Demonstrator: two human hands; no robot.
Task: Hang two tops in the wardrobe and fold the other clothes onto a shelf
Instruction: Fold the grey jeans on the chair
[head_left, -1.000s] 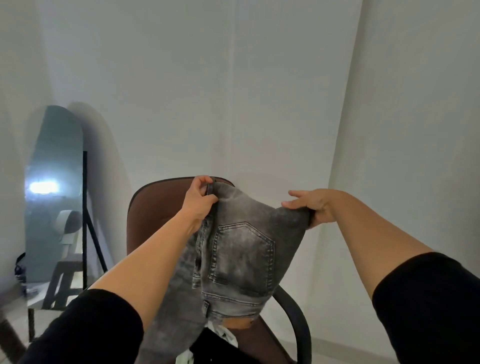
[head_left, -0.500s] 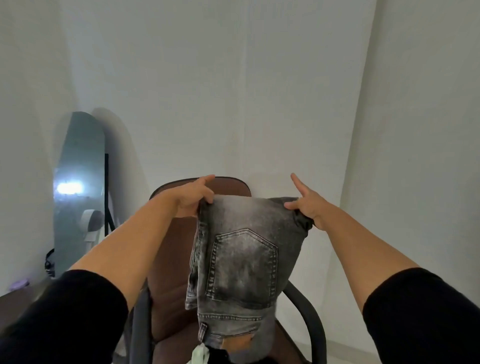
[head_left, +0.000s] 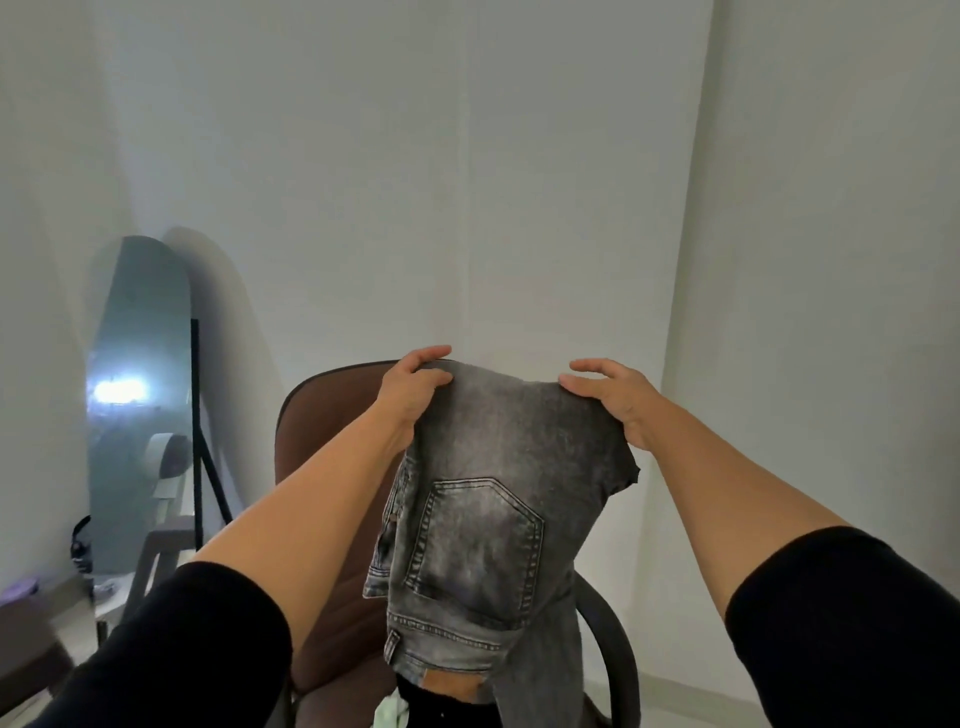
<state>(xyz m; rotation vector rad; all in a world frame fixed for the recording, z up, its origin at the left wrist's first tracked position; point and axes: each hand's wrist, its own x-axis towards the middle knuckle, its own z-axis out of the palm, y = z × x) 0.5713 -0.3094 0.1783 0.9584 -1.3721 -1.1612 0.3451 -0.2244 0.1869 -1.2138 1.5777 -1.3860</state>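
Midway, I hold grey jeans (head_left: 498, 499) above the brown chair (head_left: 332, 467), left hand (head_left: 413, 387) and right hand (head_left: 613, 397) pinching the fold; more clothes (head_left: 400, 712) wait below.

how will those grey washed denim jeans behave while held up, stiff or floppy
Probably floppy: the grey washed denim jeans hang doubled over from the left hand and right hand. Likely fairly heavy, since the thick cloth drops straight down. Unlikely to slip: both hands pinch the top fold.
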